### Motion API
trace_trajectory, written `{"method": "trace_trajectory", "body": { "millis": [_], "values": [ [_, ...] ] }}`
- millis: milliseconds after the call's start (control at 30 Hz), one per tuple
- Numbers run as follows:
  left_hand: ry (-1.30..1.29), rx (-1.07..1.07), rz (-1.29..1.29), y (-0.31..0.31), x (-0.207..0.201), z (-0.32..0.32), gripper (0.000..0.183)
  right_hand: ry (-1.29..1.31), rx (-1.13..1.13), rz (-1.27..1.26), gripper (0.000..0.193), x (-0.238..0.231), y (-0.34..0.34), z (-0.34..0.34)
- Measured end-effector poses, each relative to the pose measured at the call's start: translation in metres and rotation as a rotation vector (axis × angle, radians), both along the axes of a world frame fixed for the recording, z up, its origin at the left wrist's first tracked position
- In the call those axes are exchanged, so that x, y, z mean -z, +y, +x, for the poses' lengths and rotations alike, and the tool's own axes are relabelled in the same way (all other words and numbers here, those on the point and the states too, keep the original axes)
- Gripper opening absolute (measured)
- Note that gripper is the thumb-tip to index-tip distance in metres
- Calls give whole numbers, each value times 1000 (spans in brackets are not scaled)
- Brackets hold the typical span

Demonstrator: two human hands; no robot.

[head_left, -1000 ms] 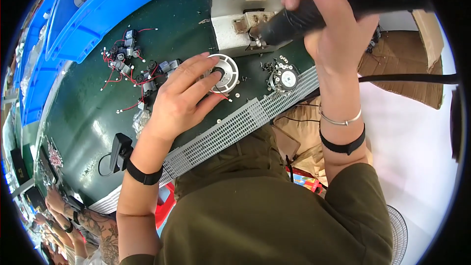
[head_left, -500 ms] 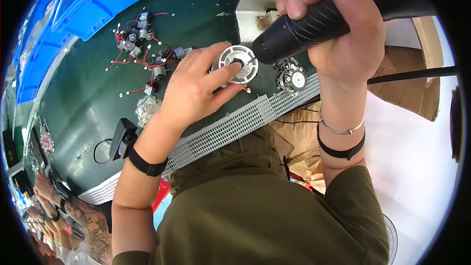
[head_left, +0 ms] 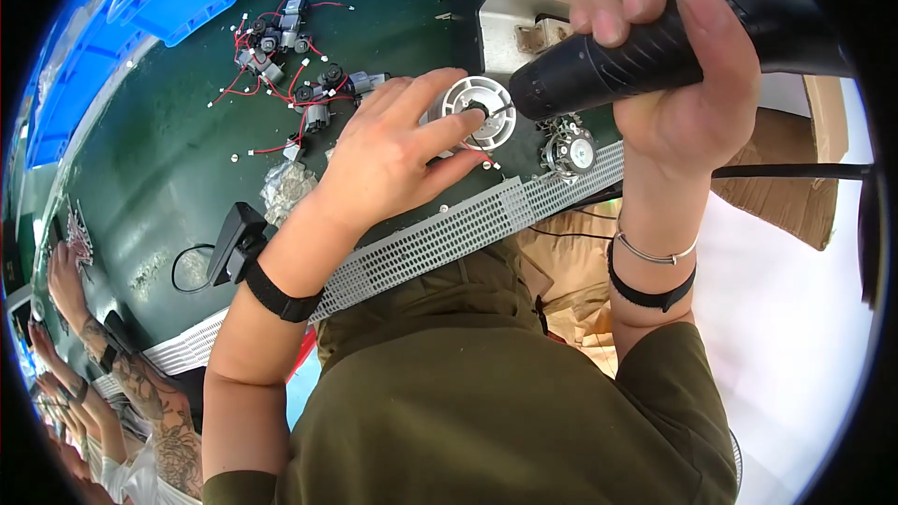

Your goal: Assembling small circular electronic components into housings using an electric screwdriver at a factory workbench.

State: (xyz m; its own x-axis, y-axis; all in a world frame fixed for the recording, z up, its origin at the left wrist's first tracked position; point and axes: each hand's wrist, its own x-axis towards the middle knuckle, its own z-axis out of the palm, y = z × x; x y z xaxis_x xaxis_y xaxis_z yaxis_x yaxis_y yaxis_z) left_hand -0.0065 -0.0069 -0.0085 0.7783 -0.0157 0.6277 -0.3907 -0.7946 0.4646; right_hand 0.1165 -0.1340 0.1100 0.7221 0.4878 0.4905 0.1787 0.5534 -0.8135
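My left hand (head_left: 388,150) is closed around a white round plastic housing (head_left: 508,129) with a spoked, open face. Its index finger presses on a small dark part (head_left: 478,110) at the housing's centre, and a red wire shows below. My right hand (head_left: 687,117) grips a black electric screwdriver (head_left: 599,75), held nearly level. Its thin bit points left into the housing's face; whether it sits on a screw is too small to tell. Just right of the housing lies a round mechanical assembly (head_left: 571,151) with a white disc.
Several small motors (head_left: 318,98) with red wires lie on the dark green table (head_left: 178,196). Blue bins (head_left: 178,0) line the far left. A clear plastic bag (head_left: 285,189) rests near my left wrist. Perforated strip (head_left: 421,229) edges the table. At left, a co-worker's hand (head_left: 65,282) reaches in.
The view has shifted a little, moving the table items up and right in the picture. The screwdriver remains at the housing. The co-worker's hand has reached farther over the table.
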Motion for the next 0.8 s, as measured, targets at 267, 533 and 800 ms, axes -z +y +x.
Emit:
{"method": "trace_trajectory", "body": {
  "millis": [267,533,800],
  "values": [
    [32,18,-7,-1,-5,-3,34,38,14,53,55,7,-7,8],
    [57,7,-21,-3,-2,-3,35,-259,-203,-113,33,-1,-9,-2],
    [15,-11,-63,-5,3,0,31,-207,-323,-140,24,8,-16,11]
  ]
}}
